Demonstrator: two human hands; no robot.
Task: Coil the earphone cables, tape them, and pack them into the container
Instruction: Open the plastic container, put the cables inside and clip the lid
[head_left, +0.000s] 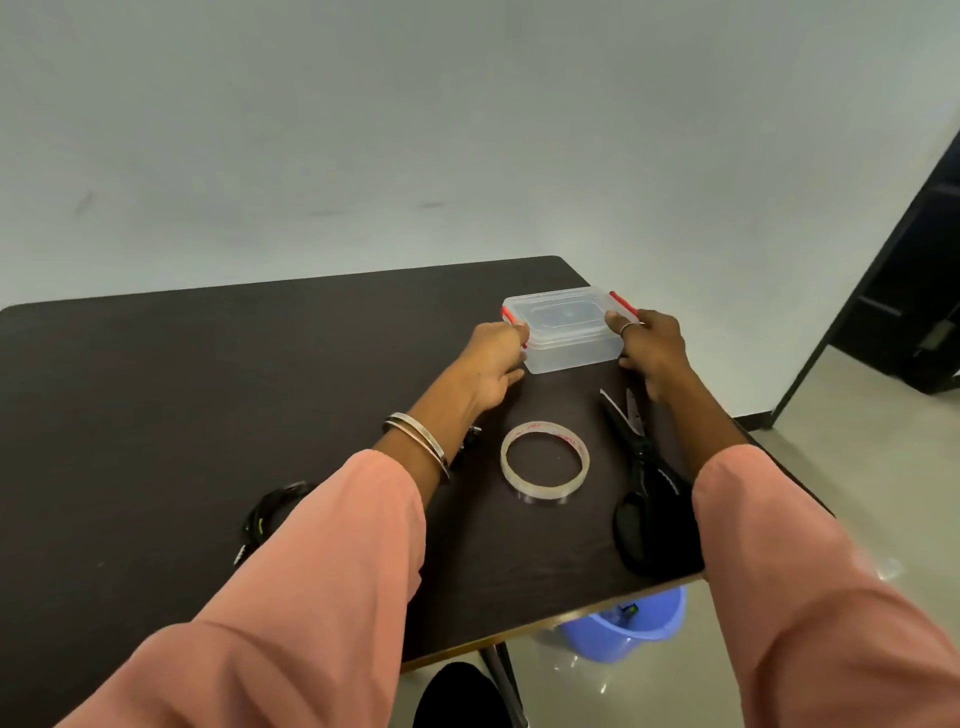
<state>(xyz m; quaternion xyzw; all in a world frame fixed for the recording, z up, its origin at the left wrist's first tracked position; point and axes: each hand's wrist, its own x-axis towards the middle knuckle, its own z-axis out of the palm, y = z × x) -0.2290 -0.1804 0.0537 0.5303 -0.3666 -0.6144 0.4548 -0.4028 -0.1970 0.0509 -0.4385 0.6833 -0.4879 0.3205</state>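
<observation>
Head view is showing both hands reaching to a clear plastic container (566, 332) with red side clips, lid on, sitting at the far right part of the dark table (208, 395). Left hand (493, 358) is gripping the container's left end, fingers curled over the clip, thumb low against the side wall. Right hand (652, 345) is gripping the right end, fingers wrapping onto the lid edge, a ring showing on one finger. Bangles (421, 436) are sitting on the left wrist; pink sleeves (311, 571) are covering both forearms. Roll of clear tape (544, 461) is lying flat, near of the container, between the arms. Black scissors (636, 478) are lying just right of the tape, blades pointing far, handles partly under the right sleeve. A coiled black earphone cable (265, 514) is lying at the left, partly hidden by the left sleeve. A blue bucket (623, 626) is standing on the floor under the table's near right edge.
</observation>
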